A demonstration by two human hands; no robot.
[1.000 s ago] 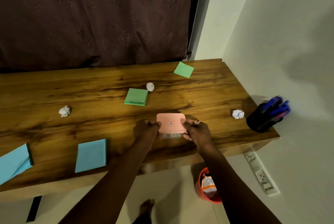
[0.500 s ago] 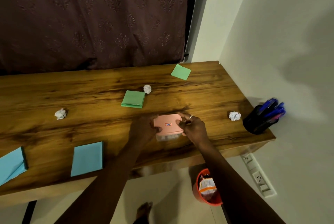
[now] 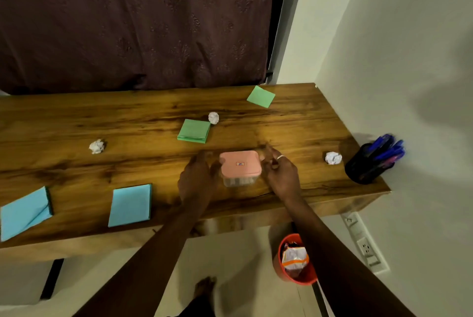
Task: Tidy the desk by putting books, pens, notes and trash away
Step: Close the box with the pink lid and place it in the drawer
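Note:
A small clear box with a pink lid (image 3: 240, 164) stands near the front of the wooden desk (image 3: 294, 125). My left hand (image 3: 197, 178) presses against its left side and my right hand (image 3: 281, 173), blurred at the fingers, holds the lid's right edge. A green note pad (image 3: 193, 130) and a single green note (image 3: 261, 96) lie behind the box. Crumpled paper balls sit at the back (image 3: 213, 117), left (image 3: 97, 146) and right (image 3: 333, 158). Two blue pads (image 3: 130, 204) (image 3: 24, 212) lie at the front left.
A black holder full of blue pens (image 3: 368, 165) stands at the desk's right end against the wall. Under the desk a red bin (image 3: 294, 260) holds wrappers. A socket strip (image 3: 363, 242) runs along the wall. A dark curtain hangs behind the desk.
Both hands stayed at the pink-lidded box. My right fingers shifted up to the lid's far right corner, and the view drifted slightly.

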